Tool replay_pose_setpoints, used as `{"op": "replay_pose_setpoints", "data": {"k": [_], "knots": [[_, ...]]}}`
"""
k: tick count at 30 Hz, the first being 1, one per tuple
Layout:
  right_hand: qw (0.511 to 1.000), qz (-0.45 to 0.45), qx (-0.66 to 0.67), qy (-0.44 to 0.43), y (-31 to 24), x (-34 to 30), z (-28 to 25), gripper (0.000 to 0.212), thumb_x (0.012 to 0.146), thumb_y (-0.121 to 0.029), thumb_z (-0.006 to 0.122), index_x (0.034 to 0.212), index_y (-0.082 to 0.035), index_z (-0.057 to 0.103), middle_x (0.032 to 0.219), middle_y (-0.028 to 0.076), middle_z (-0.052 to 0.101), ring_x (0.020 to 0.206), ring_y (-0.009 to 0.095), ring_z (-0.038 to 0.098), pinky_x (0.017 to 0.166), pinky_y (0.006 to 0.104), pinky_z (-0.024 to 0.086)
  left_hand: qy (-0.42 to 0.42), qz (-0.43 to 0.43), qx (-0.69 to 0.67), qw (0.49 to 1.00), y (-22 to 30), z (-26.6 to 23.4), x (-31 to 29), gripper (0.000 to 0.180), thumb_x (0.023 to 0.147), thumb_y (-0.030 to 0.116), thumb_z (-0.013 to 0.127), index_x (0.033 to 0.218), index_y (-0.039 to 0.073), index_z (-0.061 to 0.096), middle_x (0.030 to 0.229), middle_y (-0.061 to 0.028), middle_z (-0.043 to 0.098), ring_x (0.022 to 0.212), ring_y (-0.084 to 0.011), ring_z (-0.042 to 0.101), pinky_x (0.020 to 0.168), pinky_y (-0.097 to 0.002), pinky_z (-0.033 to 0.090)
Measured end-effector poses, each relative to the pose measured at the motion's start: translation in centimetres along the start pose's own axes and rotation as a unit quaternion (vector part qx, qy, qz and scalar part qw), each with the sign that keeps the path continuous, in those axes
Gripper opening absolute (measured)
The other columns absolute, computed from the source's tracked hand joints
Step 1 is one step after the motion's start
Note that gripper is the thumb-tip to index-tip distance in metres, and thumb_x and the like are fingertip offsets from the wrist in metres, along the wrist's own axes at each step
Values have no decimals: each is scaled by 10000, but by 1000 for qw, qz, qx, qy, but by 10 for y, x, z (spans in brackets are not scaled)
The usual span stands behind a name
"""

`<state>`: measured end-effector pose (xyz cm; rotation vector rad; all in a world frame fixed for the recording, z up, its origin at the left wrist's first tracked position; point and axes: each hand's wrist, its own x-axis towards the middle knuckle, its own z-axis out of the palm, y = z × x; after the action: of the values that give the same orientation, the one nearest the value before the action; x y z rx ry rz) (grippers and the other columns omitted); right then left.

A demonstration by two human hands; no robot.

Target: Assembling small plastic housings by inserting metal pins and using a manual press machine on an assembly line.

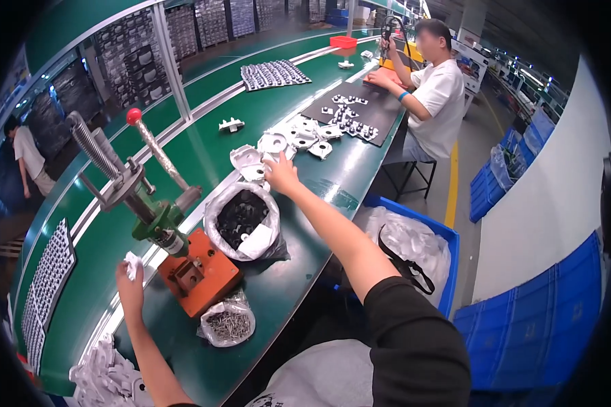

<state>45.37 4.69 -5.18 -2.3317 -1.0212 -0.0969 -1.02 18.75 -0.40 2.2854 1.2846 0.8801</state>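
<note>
My left hand [130, 281] is closed around a small white plastic part [133, 263] just left of the orange base [200, 273] of a hand lever press [142, 197]. My right hand [280, 174] is stretched far forward with its fingers on a white plastic housing [248, 163], one of several lying in a loose group [299, 136] on the green bench [204, 146]. Between the two hands stands an open plastic bag of black parts [241, 220]. A smaller clear bag of metal pins [227, 324] lies in front of the press.
A pile of white parts [105, 373] sits at the near left bench edge. A black mat with small parts [349, 112] lies farther along, where a seated person in a white shirt [431, 88] works. Blue bins [414, 247] stand right of the bench.
</note>
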Motion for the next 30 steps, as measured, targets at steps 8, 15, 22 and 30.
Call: {"op": "replay_pose_setpoints", "data": {"k": [8,15,22,30], "knots": [[983,-165,-66,41,16,-3,19,578,718,-177,636,1270,-235,475,1397,200,348,1183,378,444,901,497,412,-123,-122,350,921,4,-79,-186,640,780,316,633,1333,88,407,1394,-217,350,1286,-413,311,1060,-522,225],[995,-57,-76,-19,13,11,19,432,740,-231,631,1118,-41,544,1135,178,526,1033,359,551,833,462,479,-23,-28,398,917,-49,-65,-253,376,830,236,569,1144,38,504,1211,-215,444,1160,-401,410,949,-514,337],[978,-55,152,132,57,-70,-31,231,749,-222,652,807,-11,576,772,168,606,739,335,600,674,419,472,10,-45,248,968,-52,-65,-236,288,754,61,526,1030,-22,532,1059,-210,488,986,-387,481,845,-460,390],[954,73,291,31,141,-125,-62,439,809,-337,633,1089,-19,519,998,177,571,843,251,577,743,389,482,-96,-93,152,979,-54,-94,-218,217,716,10,528,932,-14,526,897,-174,533,841,-339,520,755,-386,414]]}}
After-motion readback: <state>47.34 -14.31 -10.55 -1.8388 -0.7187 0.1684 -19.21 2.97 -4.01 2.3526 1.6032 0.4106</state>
